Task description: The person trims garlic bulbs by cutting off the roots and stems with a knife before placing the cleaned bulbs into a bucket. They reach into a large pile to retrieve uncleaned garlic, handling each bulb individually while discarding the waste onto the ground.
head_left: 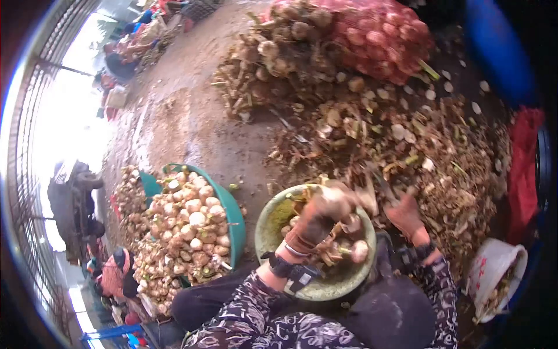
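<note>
My left hand (317,224), in a brown glove, is over the pale green basin (270,262), its fingers closed round a garlic bulb (334,200) that is blurred by motion. Several more bulbs with stems lie inside the basin, among them a pinkish one (359,251). Just right of the basin's rim is my right hand (405,215), also gloved, with closed fingers near a blurred long thin tool (381,185) that seems to be in its grip. Trimmed stalks and peelings (447,192) spread beyond it.
A green tub (235,224) of garlic bulbs stands left of the basin. Untrimmed garlic (273,52) and a red mesh sack (381,38) lie ahead. At the right are a white bucket (482,267) and red cloth (522,174). Another person (114,273) is at lower left.
</note>
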A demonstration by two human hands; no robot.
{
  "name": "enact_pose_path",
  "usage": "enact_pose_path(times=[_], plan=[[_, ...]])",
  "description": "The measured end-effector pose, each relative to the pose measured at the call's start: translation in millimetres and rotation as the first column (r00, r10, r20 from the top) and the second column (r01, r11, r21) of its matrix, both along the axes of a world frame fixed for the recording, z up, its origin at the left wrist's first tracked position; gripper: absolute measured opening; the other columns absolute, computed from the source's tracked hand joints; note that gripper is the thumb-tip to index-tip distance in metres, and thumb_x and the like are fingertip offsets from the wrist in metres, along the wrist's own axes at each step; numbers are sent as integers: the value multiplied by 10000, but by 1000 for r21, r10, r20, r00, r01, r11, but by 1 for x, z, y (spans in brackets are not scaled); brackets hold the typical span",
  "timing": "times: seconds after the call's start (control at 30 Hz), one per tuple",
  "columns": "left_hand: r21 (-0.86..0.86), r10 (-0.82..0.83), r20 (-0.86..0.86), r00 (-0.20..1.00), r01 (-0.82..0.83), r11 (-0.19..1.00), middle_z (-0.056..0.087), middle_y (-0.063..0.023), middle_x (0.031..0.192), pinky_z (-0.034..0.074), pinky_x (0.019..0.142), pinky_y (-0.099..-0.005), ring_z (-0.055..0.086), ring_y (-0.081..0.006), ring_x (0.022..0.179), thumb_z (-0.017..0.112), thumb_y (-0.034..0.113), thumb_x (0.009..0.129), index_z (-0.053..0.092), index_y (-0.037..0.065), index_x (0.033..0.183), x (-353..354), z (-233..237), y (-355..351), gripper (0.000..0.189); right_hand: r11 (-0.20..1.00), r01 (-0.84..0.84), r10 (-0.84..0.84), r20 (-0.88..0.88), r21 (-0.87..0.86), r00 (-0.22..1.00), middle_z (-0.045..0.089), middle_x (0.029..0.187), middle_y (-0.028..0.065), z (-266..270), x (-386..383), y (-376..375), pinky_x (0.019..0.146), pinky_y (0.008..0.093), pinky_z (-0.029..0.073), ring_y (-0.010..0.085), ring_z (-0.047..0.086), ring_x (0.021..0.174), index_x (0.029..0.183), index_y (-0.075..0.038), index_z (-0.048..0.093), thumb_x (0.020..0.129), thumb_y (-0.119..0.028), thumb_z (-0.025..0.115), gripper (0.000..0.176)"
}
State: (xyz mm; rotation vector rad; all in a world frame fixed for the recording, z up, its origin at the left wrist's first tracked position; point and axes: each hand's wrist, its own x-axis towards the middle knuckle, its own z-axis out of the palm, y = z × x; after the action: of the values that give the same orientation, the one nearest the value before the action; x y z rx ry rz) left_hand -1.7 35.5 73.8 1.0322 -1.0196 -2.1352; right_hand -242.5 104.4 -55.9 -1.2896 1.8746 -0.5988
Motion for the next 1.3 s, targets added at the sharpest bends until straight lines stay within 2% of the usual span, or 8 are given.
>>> enact_pose_path(times=[0.13,0.2,0.3,0.47,0.57,0.87,0.93,1.3], plan=[[-283,-287,746,601,677,680,561,-87,1099,436,938,-348,521,-197,1070,732,291,781,511,51,1181,43,2,-60,516,998,13,-6,-92,68,996,635,763,215,16,-4,5,671,436,492,404,609,736,944,-4,619,695,-257,637,355],[-412,184,647,740,136,901,567,-128,1133,431,951,-356,522,-241,1094,743,331,759,517,31,1177,72,-49,-116,563,997,25,-21,-62,70,998,621,751,225,21,3,1,666,443,482,423,596,741,894,1,618,689,-244,638,320],[-702,633,710,307,241,670,498,-217,1265,423,976,-406,507,-330,1148,706,413,750,437,-25,1270,95,-57,-223,731,995,-5,-1,58,104,998,617,745,234,9,9,-4,673,430,483,432,591,751,882,14,613,665,-220,646,320],[-282,335,938,-86,373,884,534,-209,1209,463,885,-370,522,-354,1103,746,294,682,509,15,1205,101,-90,-349,639,985,29,-42,79,168,996,659,842,225,-45,-5,14,750,410,498,366,638,810,986,53,614,640,-176,649,417],[-691,909,414,-47,633,347,537,-171,1144,491,800,-414,544,-351,1047,691,294,704,513,66,1187,119,-175,-385,563,953,104,-114,21,284,993,642,801,190,-15,-3,-4,701,410,480,342,620,761,961,53,604,694,-115,621,315],[-517,472,853,223,244,820,612,-164,1028,514,785,-408,633,-307,892,580,379,824,513,61,1092,93,-94,-285,421,991,11,-5,-48,132,999,618,909,187,-39,-9,-11,757,432,472,358,597,817,1020,45,569,703,-126,649,369],[-571,310,560,768,87,816,643,-79,1062,524,807,-322,620,-169,915,773,314,747,544,29,1139,88,-88,-242,536,996,53,-50,-39,67,998,616,928,184,-50,-7,-3,772,427,470,354,594,834,1010,34,583,689,-138,661,373],[-77,123,-179,976,-138,987,616,-54,1086,508,845,-297,602,-153,979,637,214,864,556,21,1125,25,-59,-108,336,990,57,-25,243,-129,970,675,876,144,73,5,-29,732,374,481,267,637,816,1043,-41,638,789,-247,677,329]])
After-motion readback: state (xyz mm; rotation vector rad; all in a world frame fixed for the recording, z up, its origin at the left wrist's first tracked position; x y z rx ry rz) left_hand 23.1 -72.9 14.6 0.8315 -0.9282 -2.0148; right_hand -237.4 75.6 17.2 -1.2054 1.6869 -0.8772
